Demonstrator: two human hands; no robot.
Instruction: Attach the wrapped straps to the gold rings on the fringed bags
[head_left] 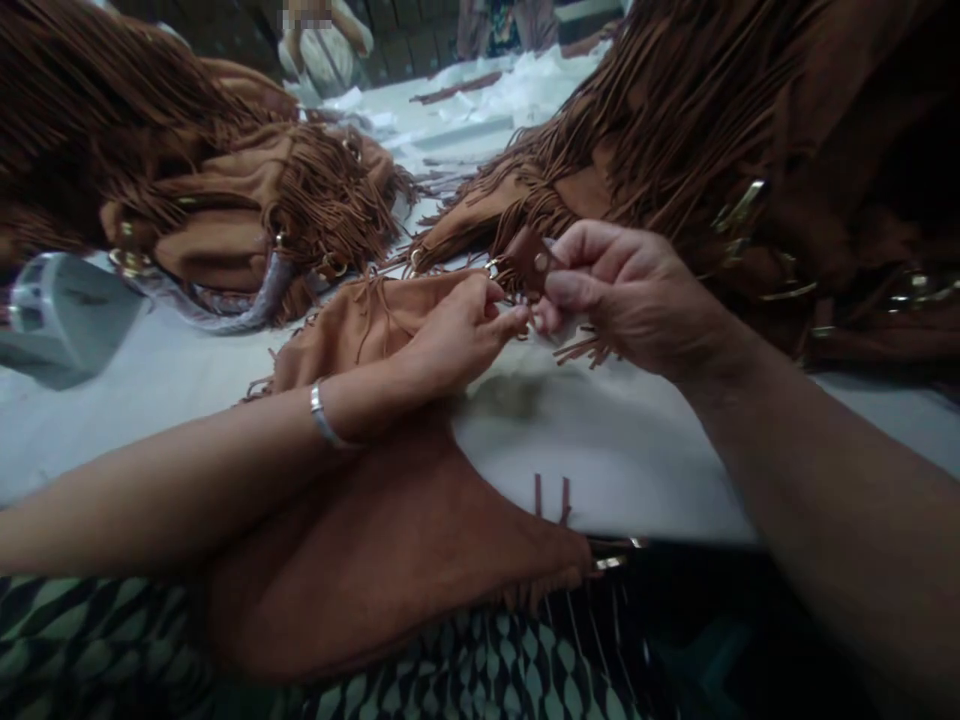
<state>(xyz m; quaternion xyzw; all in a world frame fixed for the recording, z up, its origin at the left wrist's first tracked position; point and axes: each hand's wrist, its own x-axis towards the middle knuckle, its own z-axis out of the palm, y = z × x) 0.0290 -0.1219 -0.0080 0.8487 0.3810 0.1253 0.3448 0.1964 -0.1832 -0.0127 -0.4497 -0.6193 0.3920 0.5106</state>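
A brown suede bag (397,540) with a gold-coloured fitting (610,563) lies over the table edge and my lap. Its upper part bunches up on the table behind my left forearm. My right hand (630,295) pinches a small brown leather tab (529,260) with a round metal snap on it. Close by, my left hand (469,335) is closed, fingertips pressed together beside the tab and a small metal piece (492,267); what lies between them is too small to make out. A silvery bracelet (322,412) circles my left wrist.
Fringed brown bags are heaped at the left (225,200) and right (675,130) of the white table (622,460). A grey tape dispenser-like object (71,315) stands at the left edge. White wrapping (540,85) lies farther back, with two people (326,50) beyond.
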